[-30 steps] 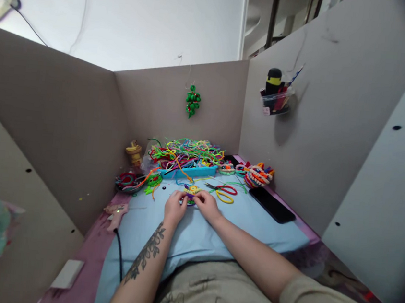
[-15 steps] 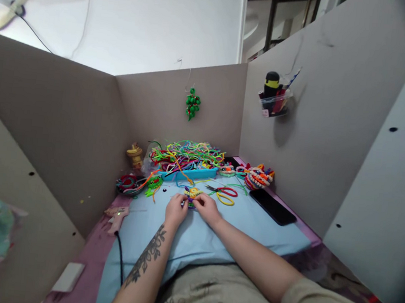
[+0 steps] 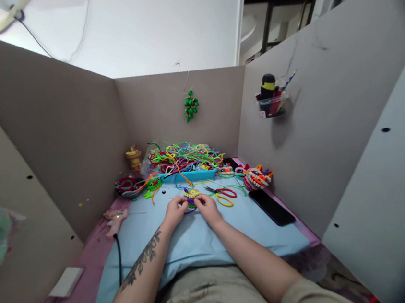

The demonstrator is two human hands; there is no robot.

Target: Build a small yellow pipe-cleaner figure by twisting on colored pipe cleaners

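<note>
While a pink glue gun (image 3: 116, 215) lies at the left edge of the bench (image 3: 307, 259) and a dark bowl (image 3: 128, 187) of coloured bits sits further back, the left hand (image 3: 175, 211) is seen curled on the pale blue cloth (image 3: 252, 229), its fingertips pinched on a small pipe-cleaner piece (image 3: 191, 196) of yellow and purple. That piece is held between both hands, just beyond the fingertips and resting on the cloth. The right hand (image 3: 209, 208) is closed on its other side in the same pinch. Behind it a blue tray (image 3: 190, 173) heaped with pipe cleaners is seen; to the right lie red-handled scissors (image 3: 224, 191), finished coiled figures (image 3: 257, 176) and a black phone (image 3: 272, 207).
</note>
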